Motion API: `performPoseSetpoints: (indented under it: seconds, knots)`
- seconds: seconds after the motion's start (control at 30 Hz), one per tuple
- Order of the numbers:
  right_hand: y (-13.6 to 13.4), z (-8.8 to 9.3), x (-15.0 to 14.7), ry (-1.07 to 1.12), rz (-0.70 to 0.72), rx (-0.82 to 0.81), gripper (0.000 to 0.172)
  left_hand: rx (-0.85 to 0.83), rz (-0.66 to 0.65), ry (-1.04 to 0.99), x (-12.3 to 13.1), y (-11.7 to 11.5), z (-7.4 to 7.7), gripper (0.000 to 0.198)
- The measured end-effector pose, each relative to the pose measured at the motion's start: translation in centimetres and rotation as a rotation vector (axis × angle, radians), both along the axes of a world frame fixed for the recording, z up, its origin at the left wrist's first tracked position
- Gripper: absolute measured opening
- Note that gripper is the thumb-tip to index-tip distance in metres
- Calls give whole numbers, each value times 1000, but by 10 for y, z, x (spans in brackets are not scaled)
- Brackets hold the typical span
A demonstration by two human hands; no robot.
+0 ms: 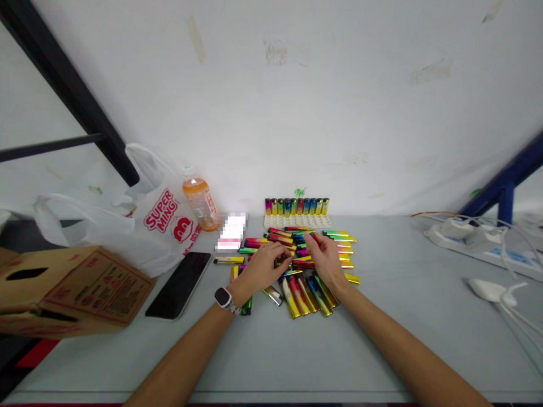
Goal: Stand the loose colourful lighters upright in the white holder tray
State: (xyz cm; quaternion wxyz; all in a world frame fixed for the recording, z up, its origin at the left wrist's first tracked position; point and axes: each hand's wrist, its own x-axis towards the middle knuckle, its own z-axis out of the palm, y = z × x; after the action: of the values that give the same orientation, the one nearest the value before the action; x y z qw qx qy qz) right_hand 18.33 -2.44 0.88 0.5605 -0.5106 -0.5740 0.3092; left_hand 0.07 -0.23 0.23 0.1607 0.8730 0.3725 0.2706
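A pile of shiny, many-coloured lighters [299,297] lies on the grey table between and around my hands. Over its left part is my left hand [267,265], fingers curled down and close together; what they may hold is hidden. My right hand [326,260], on the right of the pile, pinches a red lighter [313,235] between thumb and fingers, mostly covered by the hand. Behind the pile, a white rack with holes [297,221] stands by the wall. Its back row carries several upright lighters [300,206]; the front holes show bare.
To the left are a white screen-like object [232,232], an orange drink bottle [199,200], a plastic bag [156,232], a black phone [180,285] and a cardboard box [80,291]. A power strip [487,237] and a white plug with cable [487,291] lie at right.
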Motion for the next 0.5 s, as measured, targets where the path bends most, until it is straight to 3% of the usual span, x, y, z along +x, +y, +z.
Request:
performPoseSetpoints:
  seconds: [0.27, 0.5]
  knots:
    - [6, -6, 0, 1, -59, -37, 33, -5, -7, -9, 0, 2, -2, 16]
    - [7, -8, 0, 30, -63, -36, 35, -6, 2, 1, 0, -1, 2, 15]
